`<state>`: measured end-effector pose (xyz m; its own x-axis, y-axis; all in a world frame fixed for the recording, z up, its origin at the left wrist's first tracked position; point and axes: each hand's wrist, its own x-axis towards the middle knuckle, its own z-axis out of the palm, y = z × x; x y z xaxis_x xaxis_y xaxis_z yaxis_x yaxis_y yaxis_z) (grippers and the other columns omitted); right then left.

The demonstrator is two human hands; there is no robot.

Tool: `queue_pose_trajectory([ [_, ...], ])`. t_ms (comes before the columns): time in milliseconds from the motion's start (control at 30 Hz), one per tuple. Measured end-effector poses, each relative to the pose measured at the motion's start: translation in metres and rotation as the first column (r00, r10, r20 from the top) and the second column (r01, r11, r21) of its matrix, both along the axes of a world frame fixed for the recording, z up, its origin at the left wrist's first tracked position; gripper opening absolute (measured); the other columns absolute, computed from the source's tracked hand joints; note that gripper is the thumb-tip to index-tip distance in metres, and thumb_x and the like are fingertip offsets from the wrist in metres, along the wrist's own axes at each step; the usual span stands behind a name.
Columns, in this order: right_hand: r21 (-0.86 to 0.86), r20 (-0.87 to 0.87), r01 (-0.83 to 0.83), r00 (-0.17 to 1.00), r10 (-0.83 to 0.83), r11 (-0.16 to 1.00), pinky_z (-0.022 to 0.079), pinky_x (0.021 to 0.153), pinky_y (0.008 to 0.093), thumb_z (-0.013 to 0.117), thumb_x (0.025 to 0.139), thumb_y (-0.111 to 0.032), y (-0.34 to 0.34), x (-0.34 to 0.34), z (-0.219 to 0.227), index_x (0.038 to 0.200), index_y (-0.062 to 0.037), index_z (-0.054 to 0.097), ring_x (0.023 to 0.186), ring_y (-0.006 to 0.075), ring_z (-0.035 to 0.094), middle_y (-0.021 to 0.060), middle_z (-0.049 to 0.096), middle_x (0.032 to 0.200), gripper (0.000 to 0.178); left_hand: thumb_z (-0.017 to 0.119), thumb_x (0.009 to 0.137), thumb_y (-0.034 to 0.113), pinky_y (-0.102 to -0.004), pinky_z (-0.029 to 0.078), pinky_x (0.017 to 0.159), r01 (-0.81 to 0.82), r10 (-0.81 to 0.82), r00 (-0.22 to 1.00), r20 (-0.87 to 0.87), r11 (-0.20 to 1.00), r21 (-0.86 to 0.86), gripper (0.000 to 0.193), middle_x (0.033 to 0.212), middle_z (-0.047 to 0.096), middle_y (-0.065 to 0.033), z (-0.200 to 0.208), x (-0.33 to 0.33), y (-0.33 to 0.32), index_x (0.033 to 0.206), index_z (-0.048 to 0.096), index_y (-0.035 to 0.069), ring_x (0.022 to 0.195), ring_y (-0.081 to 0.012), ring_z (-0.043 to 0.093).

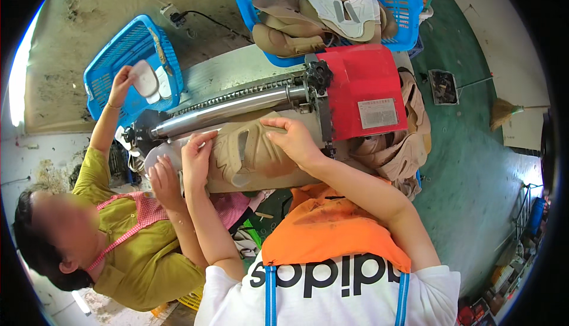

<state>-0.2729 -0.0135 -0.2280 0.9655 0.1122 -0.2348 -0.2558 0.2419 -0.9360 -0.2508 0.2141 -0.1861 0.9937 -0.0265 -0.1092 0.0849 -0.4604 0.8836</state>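
Note:
A beige shoe upper [252, 148] with cut-out openings lies spread on the bed of a roller machine, just in front of its shiny metal roller [231, 112]. My left hand [198, 154] pinches the upper's left edge between thumb and fingers. At its upper right edge, my right hand [294, 142] grips the material with thumb and fingertips. Close to my left hand, a co-worker's hand [164, 181] is by a pale flat piece [163, 155] at the machine's left end. The same person's other hand [121, 83] holds a white rounded piece [144, 78].
A blue basket [98, 86] with white pieces stands far left. Behind the machine, another blue basket [409, 6] holds piled beige uppers and a white one. The machine's red cover [361, 77] is on the right, with more beige uppers [394, 154] beside it. A black knob [319, 75] juts up.

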Motion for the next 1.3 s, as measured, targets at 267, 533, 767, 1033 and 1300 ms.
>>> queue_pose_trajectory([
  [267,-0.243,0.052,0.032,0.998,-0.020,0.969,0.043,0.084,0.0281,0.055,0.077,-0.004,-0.002,-0.004,0.000,0.105,0.0004,0.060,0.096,0.0218,0.058,0.0153,0.061,0.102,0.029,0.055,0.075,-0.002,-0.0308,0.043,0.065,-0.010,-0.091,0.977,0.191,0.881,0.473,0.013,0.077,0.055,-0.0100,0.017,0.019,-0.022,0.083,0.064,0.003,0.071,-0.0249,0.055],
  [533,-0.273,0.065,0.058,0.997,-0.042,0.960,0.045,0.082,0.0309,0.055,0.074,-0.004,-0.006,-0.021,-0.001,0.105,0.0010,0.060,0.094,0.0285,0.058,0.0181,0.059,0.100,0.031,0.056,0.072,-0.003,-0.0311,0.043,0.064,0.051,-0.180,0.963,0.201,0.853,0.519,0.013,0.077,0.053,-0.0100,0.013,0.012,-0.020,0.079,0.064,0.003,0.070,-0.0250,0.055],
  [767,-0.300,0.133,0.108,0.989,-0.070,0.948,0.045,0.079,0.0313,0.056,0.074,-0.003,-0.004,-0.019,-0.003,0.103,0.0015,0.060,0.089,0.0292,0.059,0.0176,0.059,0.097,0.030,0.065,0.069,0.000,-0.0286,0.042,0.066,0.101,-0.251,0.944,0.216,0.839,0.534,0.023,0.085,0.049,-0.0069,0.016,-0.003,-0.036,0.092,0.065,0.004,0.073,-0.0216,0.051],
  [1033,-0.411,0.136,0.063,0.991,-0.007,0.910,0.044,0.080,0.0311,0.058,0.074,-0.006,-0.009,-0.021,-0.007,0.106,0.0000,0.059,0.092,0.0279,0.058,0.0158,0.058,0.099,0.032,0.063,0.069,0.001,-0.0336,0.043,0.066,-0.038,-0.127,0.955,0.270,0.846,0.532,0.012,0.080,0.049,-0.0092,-0.004,-0.017,-0.049,0.080,0.065,0.003,0.075,-0.0253,0.052],
  [1300,-0.219,-0.182,-0.212,0.968,0.174,0.952,0.051,0.062,0.0271,0.057,0.079,-0.009,-0.021,-0.047,0.002,0.098,0.0028,0.062,0.071,0.0186,0.064,0.0116,0.064,0.084,0.023,0.070,0.068,0.015,-0.0440,0.042,0.080,-0.044,-0.172,0.962,0.212,0.668,0.743,0.027,0.095,0.051,-0.0152,0.012,0.000,-0.062,0.092,0.064,0.007,0.096,-0.0355,0.051],
])
